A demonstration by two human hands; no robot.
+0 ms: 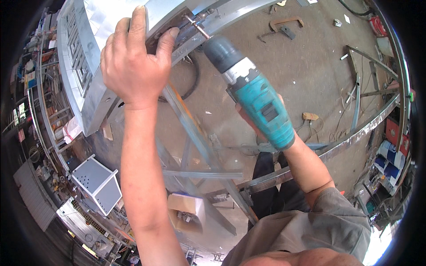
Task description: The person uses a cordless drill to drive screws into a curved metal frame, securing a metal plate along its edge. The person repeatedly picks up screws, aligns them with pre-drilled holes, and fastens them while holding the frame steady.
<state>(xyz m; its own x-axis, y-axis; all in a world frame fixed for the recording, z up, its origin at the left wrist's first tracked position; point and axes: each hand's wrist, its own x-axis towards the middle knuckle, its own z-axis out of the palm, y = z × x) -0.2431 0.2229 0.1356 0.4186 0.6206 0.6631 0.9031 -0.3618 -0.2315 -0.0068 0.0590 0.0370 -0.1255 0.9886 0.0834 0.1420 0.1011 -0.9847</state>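
Note:
My left hand (135, 66) lies on the silvery metal frame (219, 22) at the top, fingers stretched and thumb spread apart. Between its forefinger and thumb shows a brown, rusty-looking metal piece (171, 27) against the frame. In my right hand (248, 119) is a teal and black cordless drill (264, 104), its grip mostly hidden beneath the body. The slim bit (200, 29) reaches up-left to the brown piece, close to my left thumb. Whether the tip touches it I cannot tell. A small cylindrical metal fitting (205, 14) sits beside the bit on the frame.
Metal bars (191, 119) cross below the frame. An open cardboard box (186, 208) and a grey box-shaped piece (97, 184) stand lower left. A C-shaped clamp (286, 23) lies on the brown floor (319, 57). Steel lengths (375, 66) and a long rail (355, 133) are at right.

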